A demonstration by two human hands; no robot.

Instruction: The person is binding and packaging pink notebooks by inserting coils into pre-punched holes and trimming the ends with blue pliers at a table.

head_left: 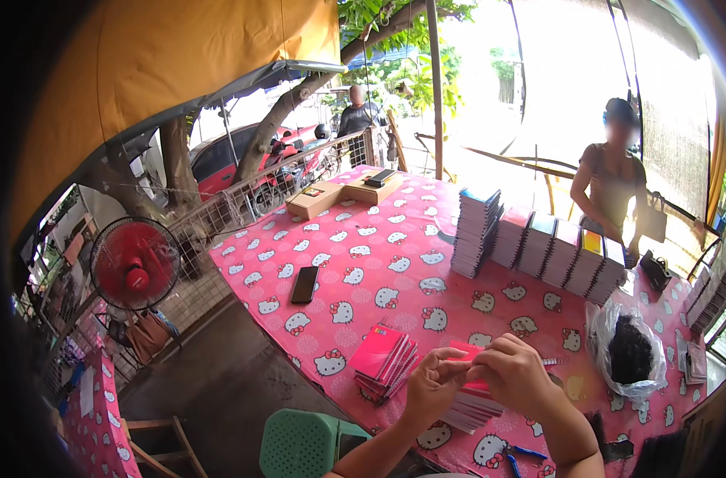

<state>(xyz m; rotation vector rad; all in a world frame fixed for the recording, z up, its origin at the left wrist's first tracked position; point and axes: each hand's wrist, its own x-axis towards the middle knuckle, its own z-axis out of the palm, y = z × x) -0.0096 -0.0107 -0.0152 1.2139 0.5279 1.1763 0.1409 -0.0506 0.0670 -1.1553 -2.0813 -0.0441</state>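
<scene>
My left hand and my right hand meet above a stack of pink-covered notebooks at the table's near side. The fingers of both are pinched together at the notebook's upper edge; whatever small thing sits between the fingertips is hidden. Just left of my left hand lies a pile of pink spiral notebooks. Blue-handled pliers rest on the pink tablecloth near my right forearm. A clear plastic bag of black coils sits to the right of my right hand.
A row of spiral notebook stacks stands across the far right of the table. A black phone and cardboard boxes lie farther left. A person stands beyond the stacks. A green stool and red fan are at left.
</scene>
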